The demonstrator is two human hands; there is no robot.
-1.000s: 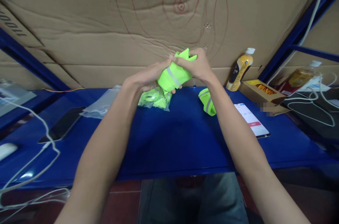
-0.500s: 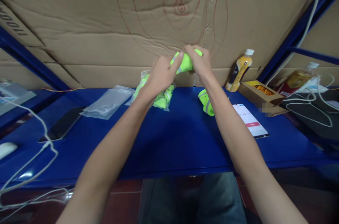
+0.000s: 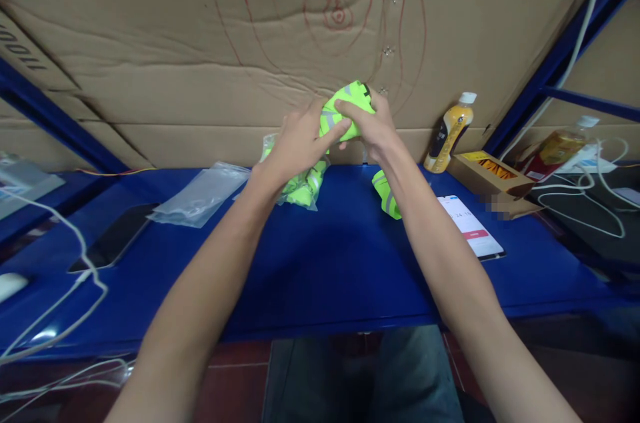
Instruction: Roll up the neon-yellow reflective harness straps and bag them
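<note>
Both hands grip one bundled neon-yellow reflective vest [image 3: 353,96] with grey strips, held up in front of the cardboard. My left hand [image 3: 299,140] clasps its left side, and my right hand [image 3: 373,122] wraps its right side with the thumb across the front. Below and behind my left wrist, a clear bag with neon-yellow fabric [image 3: 303,190] inside lies on the blue tabletop [image 3: 330,263]. Another neon-yellow bundle with a grey strip [image 3: 386,194] rests beside my right forearm, which partly hides it.
Flat clear plastic bags [image 3: 200,193] and a dark phone [image 3: 116,236] lie to the left, near white cables [image 3: 90,263] and a mouse [image 3: 12,285]. On the right are a lit phone [image 3: 475,230], a yellow bottle [image 3: 450,133] and an open carton [image 3: 493,176]. Cardboard [image 3: 175,30] stands behind.
The vest bundle has been turned in my hands, so more of its front and strips show. My right thumb now lies across it. The other things stay in place.
</note>
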